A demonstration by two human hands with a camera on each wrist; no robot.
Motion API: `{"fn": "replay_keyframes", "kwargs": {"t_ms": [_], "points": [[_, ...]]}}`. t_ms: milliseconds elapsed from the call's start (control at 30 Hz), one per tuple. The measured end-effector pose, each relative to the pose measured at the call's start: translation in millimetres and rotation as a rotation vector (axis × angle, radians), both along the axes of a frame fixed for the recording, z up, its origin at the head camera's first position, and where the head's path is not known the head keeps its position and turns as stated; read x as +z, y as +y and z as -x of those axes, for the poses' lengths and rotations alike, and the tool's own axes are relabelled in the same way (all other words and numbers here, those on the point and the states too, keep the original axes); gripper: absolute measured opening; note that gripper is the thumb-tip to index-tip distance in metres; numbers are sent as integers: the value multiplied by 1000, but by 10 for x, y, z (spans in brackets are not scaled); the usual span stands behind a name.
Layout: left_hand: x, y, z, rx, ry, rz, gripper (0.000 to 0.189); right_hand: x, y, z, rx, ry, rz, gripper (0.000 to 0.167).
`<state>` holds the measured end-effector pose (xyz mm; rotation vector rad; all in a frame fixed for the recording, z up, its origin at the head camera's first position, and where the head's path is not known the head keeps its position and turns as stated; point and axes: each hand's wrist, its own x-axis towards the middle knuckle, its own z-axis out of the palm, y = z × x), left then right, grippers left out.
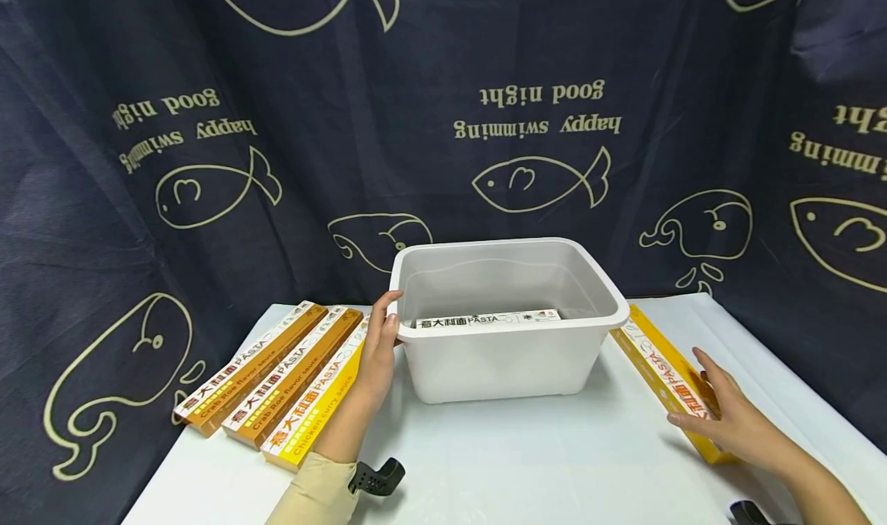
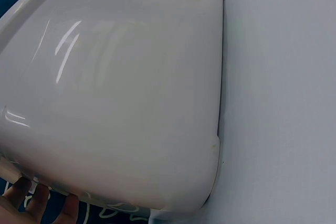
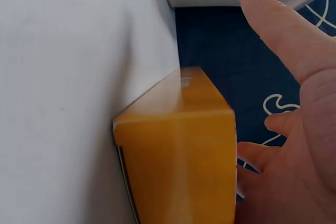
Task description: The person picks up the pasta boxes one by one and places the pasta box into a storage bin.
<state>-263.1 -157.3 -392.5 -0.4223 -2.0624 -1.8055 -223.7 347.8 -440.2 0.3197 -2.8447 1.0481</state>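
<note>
In the head view, a white bin (image 1: 502, 367) is set upright on the white table (image 1: 499, 463), and its left rim is gripped by the left hand (image 1: 377, 344), with index finger and thumb laid at the corner. An inner box (image 1: 485, 319), printed with PASTA, is seen inside, leaned upon by nothing and partly hidden by the front wall. To the right of the bin, a yellow box (image 1: 668, 371) is laid aslant on the table, its far end partly covered by the bin's rim. Over its near end the right hand (image 1: 738, 425) is held open, thumb and fingers spread to either side. To the left, two brown boxes (image 1: 294, 371) and a curry box (image 1: 322, 394) are laid side by side at a slant, the curry box nearest the bin. The table is backed by a dark blue cloth (image 1: 416, 163) on which fish and whales are outlined. In the left wrist view, most of the space is filled by the bin's outer wall, and the left fingers are seen below its rim at the lower left. In the right wrist view, the yellow box is shown end-on; the thumb is stretched out clear of it, the other fingers are placed beside its side, and whether it is touched cannot be told
</note>
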Motion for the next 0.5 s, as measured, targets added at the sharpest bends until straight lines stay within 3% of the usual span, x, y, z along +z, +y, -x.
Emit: {"fn": "replay_keyframes", "kwargs": {"t_ms": [500], "points": [[6,-5,-4,9,-5,11,45,-48,167,-39,41,-89,-86,109]]}}
